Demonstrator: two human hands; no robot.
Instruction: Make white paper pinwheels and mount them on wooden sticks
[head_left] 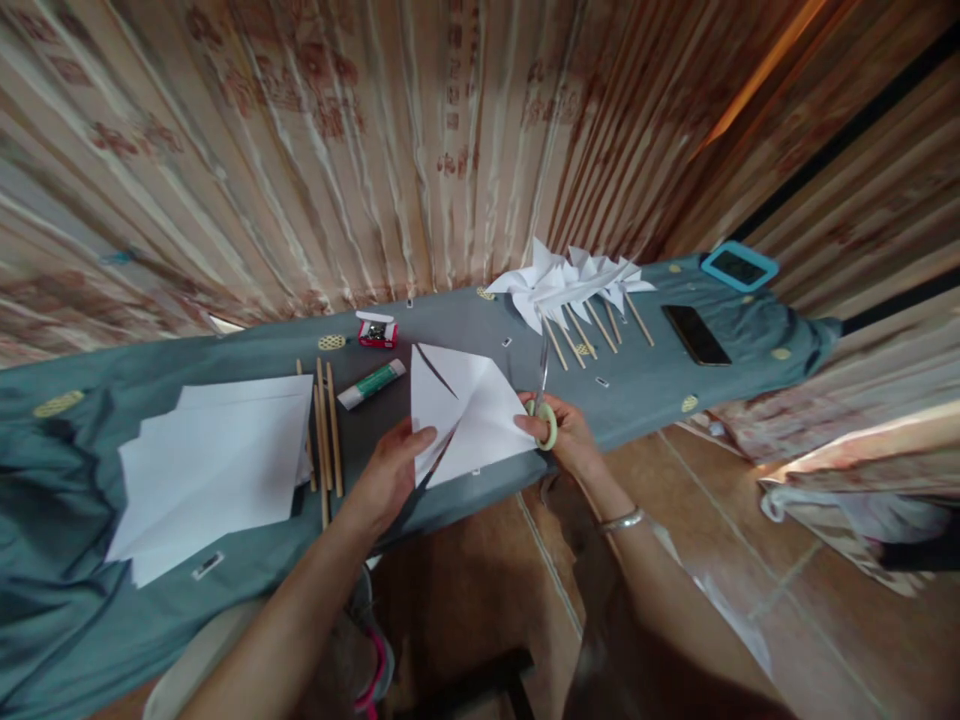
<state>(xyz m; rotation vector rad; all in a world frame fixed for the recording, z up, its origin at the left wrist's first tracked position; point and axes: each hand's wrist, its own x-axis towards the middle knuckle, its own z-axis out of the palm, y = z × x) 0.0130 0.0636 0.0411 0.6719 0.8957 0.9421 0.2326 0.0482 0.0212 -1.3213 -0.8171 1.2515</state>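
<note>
A white paper sheet (480, 400) with slits cut in from its corners is held over the table's front part. My left hand (390, 470) pinches its left edge, thumb on top. On the other side my right hand (559, 430) has its fingers through the pale green handles of a pair of scissors (547, 420), blades pointing away from me, and its thumb lies at the paper's right corner. Paper pinwheels (562, 285) on wooden sticks lie in a row behind, to the right. A green and white glue stick (373, 384) rests left of the sheet.
At left lies a stack of white paper (217, 460) beside several wooden sticks (327, 430). A small open red box (377, 331) sits behind the glue stick. Farther right are a dark phone (696, 335) and a blue-framed device (739, 266). Curtains (420, 140) hang behind the cloth-covered table (480, 312).
</note>
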